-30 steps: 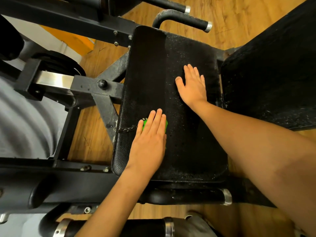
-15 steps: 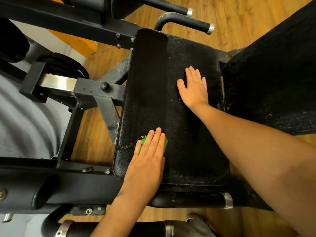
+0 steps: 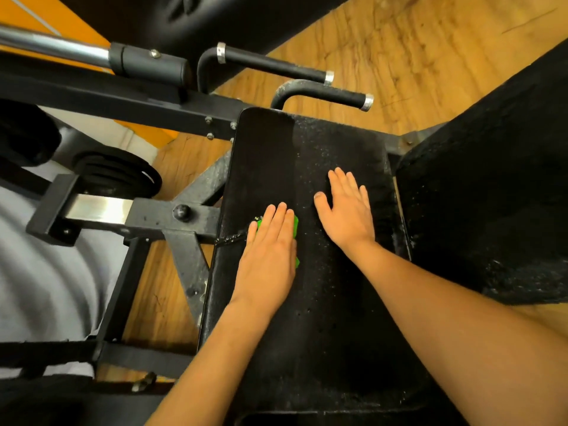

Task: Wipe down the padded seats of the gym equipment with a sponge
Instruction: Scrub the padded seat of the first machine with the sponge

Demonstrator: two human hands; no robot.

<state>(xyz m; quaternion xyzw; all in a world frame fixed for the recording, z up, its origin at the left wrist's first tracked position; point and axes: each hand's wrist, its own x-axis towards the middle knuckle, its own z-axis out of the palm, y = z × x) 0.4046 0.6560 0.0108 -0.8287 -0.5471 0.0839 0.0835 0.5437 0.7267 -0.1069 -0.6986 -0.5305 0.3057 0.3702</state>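
Observation:
A black padded seat (image 3: 332, 302) of a gym machine lies below me, speckled with pale dust on its right half and darker and cleaner along its left strip. My left hand (image 3: 270, 253) lies flat with straight fingers on a green sponge (image 3: 294, 229), pressing it onto the seat's left part near a tear at the pad's edge. Only slivers of the sponge show round the fingers. To the right, my right hand (image 3: 347, 210) rests flat on the pad, fingers straight and together.
A black padded backrest (image 3: 491, 210) rises to the right of the seat. Two black handle bars (image 3: 325, 95) with metal caps stick out beyond the seat's far end. The black steel frame (image 3: 172, 216) and weight plates (image 3: 116, 173) stand left. A wooden floor (image 3: 399, 50) lies underneath.
My left hand has slid the sponge up the seat, away from me, after pulling it toward the near edge. My right hand has stayed planted. The camera has leaned in closer.

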